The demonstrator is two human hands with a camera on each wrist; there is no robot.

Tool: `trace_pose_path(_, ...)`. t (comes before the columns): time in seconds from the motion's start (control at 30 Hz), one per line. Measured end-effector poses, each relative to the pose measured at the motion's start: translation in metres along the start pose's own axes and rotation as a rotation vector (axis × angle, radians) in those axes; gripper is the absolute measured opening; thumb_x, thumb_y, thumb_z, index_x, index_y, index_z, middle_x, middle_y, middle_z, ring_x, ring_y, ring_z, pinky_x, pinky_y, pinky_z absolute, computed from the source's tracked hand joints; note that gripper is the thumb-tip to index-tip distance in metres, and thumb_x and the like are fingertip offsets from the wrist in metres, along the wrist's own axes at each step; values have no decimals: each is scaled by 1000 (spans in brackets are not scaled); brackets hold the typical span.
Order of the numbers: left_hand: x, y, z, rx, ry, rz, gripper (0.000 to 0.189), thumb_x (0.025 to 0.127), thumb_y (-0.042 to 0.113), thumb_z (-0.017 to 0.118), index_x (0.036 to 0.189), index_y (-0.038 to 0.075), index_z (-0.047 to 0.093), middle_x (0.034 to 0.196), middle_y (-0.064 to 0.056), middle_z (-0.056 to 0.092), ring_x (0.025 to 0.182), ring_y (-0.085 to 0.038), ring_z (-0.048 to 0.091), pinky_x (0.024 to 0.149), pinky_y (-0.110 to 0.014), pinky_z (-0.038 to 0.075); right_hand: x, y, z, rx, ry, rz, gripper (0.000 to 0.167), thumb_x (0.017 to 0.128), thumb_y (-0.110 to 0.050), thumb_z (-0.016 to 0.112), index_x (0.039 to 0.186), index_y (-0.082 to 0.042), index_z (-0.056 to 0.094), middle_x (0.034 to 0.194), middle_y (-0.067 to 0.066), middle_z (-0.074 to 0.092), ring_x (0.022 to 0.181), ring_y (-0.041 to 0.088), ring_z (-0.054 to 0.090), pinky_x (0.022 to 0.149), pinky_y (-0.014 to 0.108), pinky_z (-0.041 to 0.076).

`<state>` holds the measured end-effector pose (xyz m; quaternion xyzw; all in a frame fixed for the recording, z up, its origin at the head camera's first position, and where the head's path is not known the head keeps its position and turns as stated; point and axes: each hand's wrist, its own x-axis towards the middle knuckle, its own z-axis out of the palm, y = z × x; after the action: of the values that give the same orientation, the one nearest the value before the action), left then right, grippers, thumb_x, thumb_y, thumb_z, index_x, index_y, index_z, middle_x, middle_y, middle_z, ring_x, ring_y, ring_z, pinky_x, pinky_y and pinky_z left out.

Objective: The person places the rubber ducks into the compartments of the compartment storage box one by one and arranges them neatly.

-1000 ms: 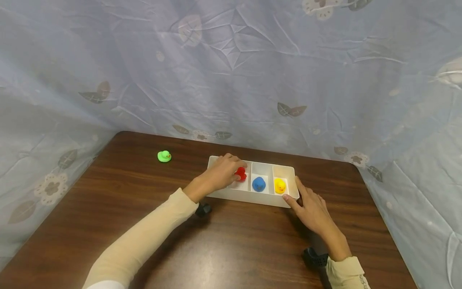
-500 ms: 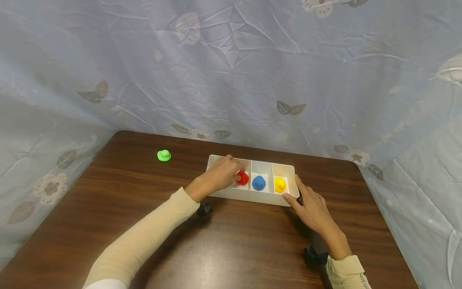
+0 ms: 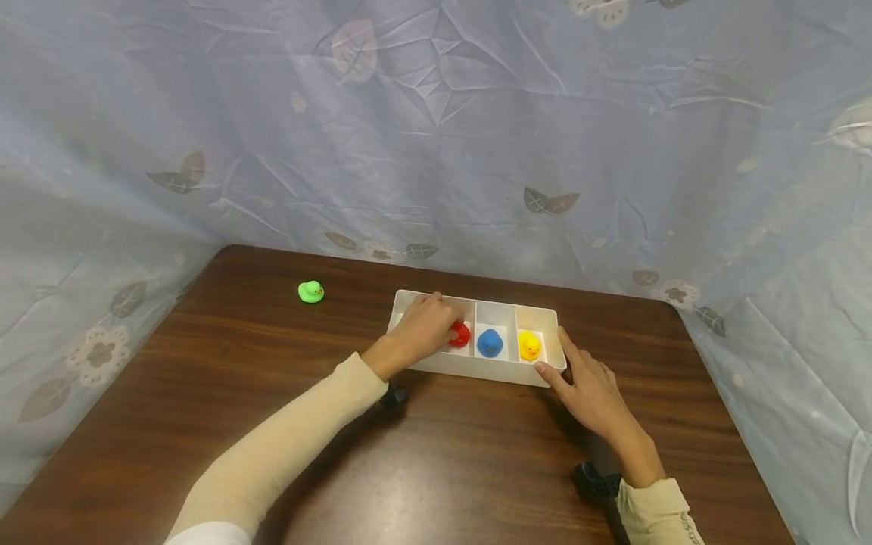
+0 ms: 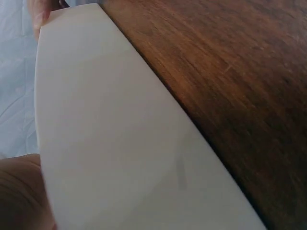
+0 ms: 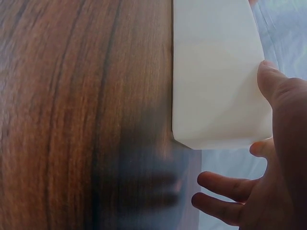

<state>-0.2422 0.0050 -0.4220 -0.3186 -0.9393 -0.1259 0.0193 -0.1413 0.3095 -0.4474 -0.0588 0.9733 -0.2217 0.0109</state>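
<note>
In the head view, the left hand (image 3: pixel 424 328) pinches the red duck (image 3: pixel 462 335), its facing hidden, inside the tray (image 3: pixel 477 369), left of the blue duck (image 3: pixel 490 344). The tray's long axis runs left to right. The left wrist view shows the near wall (image 4: pixel 110 124), not the pinch. In the right wrist view, the right hand (image 5: pixel 288 160) has spread fingers, thumb and one finger touching the tray's right end, probably to steady it.

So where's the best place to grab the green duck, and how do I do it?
I'd pinch the green duck by its raised head, coming straight down from above. It sits upright on the table, head standing above a wide, low body, so the head looks easier to pinch. The white tray stands apart, so it shouldn't get in the way.
</note>
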Motion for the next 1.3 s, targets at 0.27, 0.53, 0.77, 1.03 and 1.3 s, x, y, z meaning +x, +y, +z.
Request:
trace_pose_path(0.27,-1,-1,-3,19,-23,21,6,100,16,76,104,14,79,98,-3,79,99,-30,65,104,-53,54,0,0,0,-2,1,-1,87,109,-60,48,172,-10,15,147,33,57,135,55,55,113,79,29)
trace_pose_path(0.53,-9,0,-12,-3,5,-1,29,99,20,77,128,14,76,126,-9,77,119,-34,65,109,-54,53,0,-2,1,6,-5,8,88,108,-61,49,172,-10,15,146,32,57,134,53,56,113,78,29)
trace_pose_path(0.77,-22,-13,-36,-8,68,-40,35,99,25,78,133,14,74,138,-8,73,130,-34,62,109,-53,53,0,-1,0,16,-11,17,88,108,-61,48,172,-11,14,142,31,58,131,50,56,113,78,28)
trace_pose_path(1.03,-40,-39,-55,-14,121,-162,36,99,30,78,132,15,74,137,-7,73,131,-36,61,106,-53,53,1,1,1,12,-18,17,89,108,-62,48,173,-12,12,150,32,54,136,52,54,113,78,28)
trace_pose_path(1.3,-55,-59,-69,-26,156,-227,39,98,30,79,132,13,73,138,-10,73,133,-39,61,105,-57,52,1,0,0,20,-15,20,89,108,-62,49,172,-11,14,145,30,57,132,49,56,114,79,28)
